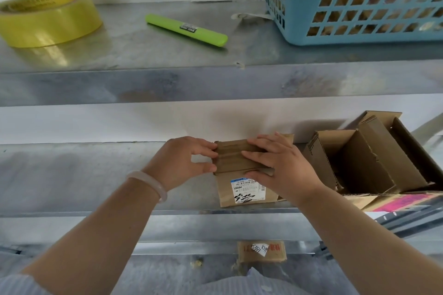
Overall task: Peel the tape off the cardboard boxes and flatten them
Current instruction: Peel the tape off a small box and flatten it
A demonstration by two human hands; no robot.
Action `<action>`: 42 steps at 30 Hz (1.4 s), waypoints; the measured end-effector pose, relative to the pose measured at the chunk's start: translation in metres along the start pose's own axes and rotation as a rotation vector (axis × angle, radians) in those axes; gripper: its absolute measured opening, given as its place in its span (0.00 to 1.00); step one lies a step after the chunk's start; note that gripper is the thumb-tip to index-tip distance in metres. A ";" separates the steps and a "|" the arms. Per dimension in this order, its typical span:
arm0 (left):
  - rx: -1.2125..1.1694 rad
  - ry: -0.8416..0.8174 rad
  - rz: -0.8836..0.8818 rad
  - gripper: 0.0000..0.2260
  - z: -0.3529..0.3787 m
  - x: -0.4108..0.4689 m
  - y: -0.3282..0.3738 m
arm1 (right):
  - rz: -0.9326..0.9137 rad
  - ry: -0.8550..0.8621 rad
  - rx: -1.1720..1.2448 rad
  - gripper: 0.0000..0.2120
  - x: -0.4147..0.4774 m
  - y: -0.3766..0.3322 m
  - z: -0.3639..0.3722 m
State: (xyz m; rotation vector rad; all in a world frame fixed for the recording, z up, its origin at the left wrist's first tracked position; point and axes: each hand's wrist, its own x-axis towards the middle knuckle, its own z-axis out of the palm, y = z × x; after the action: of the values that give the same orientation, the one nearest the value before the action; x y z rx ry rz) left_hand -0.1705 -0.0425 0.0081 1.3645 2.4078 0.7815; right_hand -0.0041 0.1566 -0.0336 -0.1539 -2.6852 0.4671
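While upright, box (242,175) between both hands

Soft, even daylight is filling a slightly hazy wide-angle view.
The tape roll (49,18) is mirroring in the shiny metal shelf (167,84); faint shadows are falling behind the hands; straight edges are bowing outward; the basket (354,0) is blurring.

- Both bare forearms reach forward and converge toward the middle.
- The left hand (182,160) is curled, its fingertips and thumb pinching at the left edge of what it works on; a pale bangle (147,184) circles that wrist.
- The right hand (279,166) lies palm down, fingers spread and pressing flat, pointing left toward the other hand.
- Light sleeves (19,284) show at the bottom edge.
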 end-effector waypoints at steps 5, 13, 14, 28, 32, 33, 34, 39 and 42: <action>0.019 0.025 0.045 0.12 -0.001 -0.002 0.004 | -0.023 0.039 0.007 0.22 -0.003 0.001 0.003; 0.166 0.107 0.113 0.04 0.005 -0.005 0.012 | -0.040 0.068 0.008 0.21 -0.003 0.001 0.005; 0.221 0.125 0.143 0.04 0.007 -0.004 0.014 | -0.044 0.070 0.002 0.21 -0.003 0.001 0.005; 0.133 0.109 0.188 0.05 0.003 -0.004 0.003 | -0.054 0.070 -0.022 0.21 -0.004 0.001 0.005; 0.257 0.087 0.230 0.04 0.001 -0.001 0.012 | -0.045 0.058 -0.021 0.21 -0.003 0.001 0.005; 0.329 0.101 0.279 0.03 0.001 0.000 0.013 | -0.044 0.059 -0.020 0.21 -0.003 0.001 0.005; 0.397 0.123 0.334 0.02 0.002 0.000 0.013 | -0.043 0.061 -0.019 0.21 -0.003 0.001 0.005; 0.502 0.146 0.434 0.04 0.010 0.000 0.010 | -0.047 0.066 -0.017 0.21 -0.002 0.001 0.006; 0.534 0.166 0.461 0.05 0.018 0.000 0.010 | -0.048 0.073 -0.021 0.21 -0.003 0.001 0.007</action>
State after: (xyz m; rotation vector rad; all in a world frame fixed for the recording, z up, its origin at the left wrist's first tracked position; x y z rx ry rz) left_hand -0.1551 -0.0329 -0.0013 2.1896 2.5717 0.3535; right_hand -0.0043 0.1549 -0.0415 -0.1103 -2.6170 0.4103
